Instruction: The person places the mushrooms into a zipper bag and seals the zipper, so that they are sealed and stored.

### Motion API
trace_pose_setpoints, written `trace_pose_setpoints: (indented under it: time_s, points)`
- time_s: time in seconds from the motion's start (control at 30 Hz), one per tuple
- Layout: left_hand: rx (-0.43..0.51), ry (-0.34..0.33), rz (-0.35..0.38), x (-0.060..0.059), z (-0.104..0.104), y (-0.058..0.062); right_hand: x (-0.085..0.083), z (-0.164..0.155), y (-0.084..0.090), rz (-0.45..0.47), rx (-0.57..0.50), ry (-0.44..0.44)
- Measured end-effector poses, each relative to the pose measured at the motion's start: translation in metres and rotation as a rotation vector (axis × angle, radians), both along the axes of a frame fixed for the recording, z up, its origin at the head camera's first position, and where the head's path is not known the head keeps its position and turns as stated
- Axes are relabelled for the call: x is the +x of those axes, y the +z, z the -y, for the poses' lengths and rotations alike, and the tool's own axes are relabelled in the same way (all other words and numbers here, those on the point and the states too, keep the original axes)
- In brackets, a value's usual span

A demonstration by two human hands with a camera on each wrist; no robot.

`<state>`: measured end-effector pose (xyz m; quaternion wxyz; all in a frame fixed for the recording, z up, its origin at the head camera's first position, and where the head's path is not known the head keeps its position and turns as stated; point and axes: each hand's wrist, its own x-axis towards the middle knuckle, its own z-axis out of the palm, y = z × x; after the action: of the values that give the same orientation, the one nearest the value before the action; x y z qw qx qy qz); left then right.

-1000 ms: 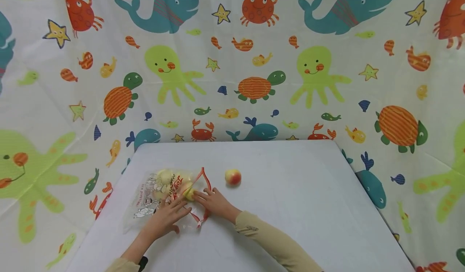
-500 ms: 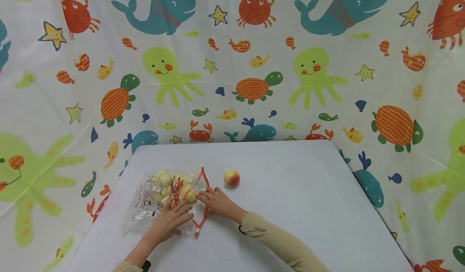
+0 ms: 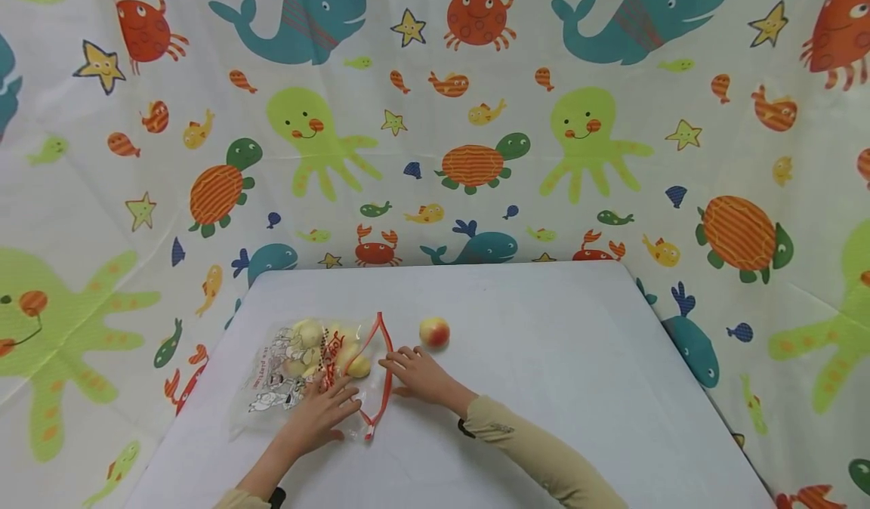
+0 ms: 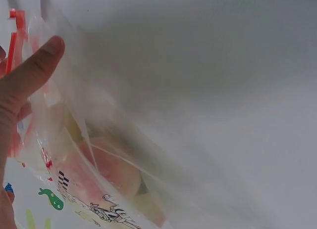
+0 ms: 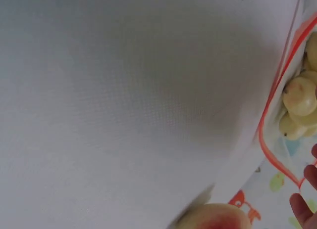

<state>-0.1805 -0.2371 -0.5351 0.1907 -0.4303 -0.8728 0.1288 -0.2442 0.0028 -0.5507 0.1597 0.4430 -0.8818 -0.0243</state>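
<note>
A clear zip bag [image 3: 272, 377] with a red zipper edge and printed animals lies on its side at the left of the table. Its mouth gapes toward the right. Inside are several pale yellow fruits [image 5: 299, 96], one [image 3: 358, 366] just within the mouth; a pinkish one [image 4: 106, 169] shows in the left wrist view. My left hand [image 3: 318, 417] rests on the bag's near side, fingers spread and thumb straight. Beside the red zipper, my right hand [image 3: 424, 377] has loosely extended fingers and holds nothing. Behind it sits a red-and-yellow apple [image 3: 434, 333].
The white table [image 3: 544, 358] carries the bag and the loose apple. A curtain [image 3: 476, 214] printed with sea animals hangs behind and at both sides of the table.
My right hand has drawn back to the right, away from the fruit at the bag's mouth and out to the zipper edge. My left hand has stayed on the bag.
</note>
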Motion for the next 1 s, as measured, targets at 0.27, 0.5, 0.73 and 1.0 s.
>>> trace_pose_setpoints:
  time_s: [0.27,0.5,0.73,1.0]
  points:
    - [0.029,0.000,0.020,-0.001,0.000,-0.001,-0.008,-0.017,0.003,-0.039,-0.052,-0.033]
    - [0.031,0.013,0.058,-0.001,0.000,-0.001,-0.016,-0.030,0.009,-0.007,-0.128,-0.082]
    - [0.030,0.008,0.047,-0.001,0.000,-0.003,-0.026,-0.042,0.007,0.026,-0.187,-0.159]
    - [0.045,0.017,0.056,0.000,-0.001,-0.003,-0.039,-0.054,0.008,0.068,-0.225,-0.211]
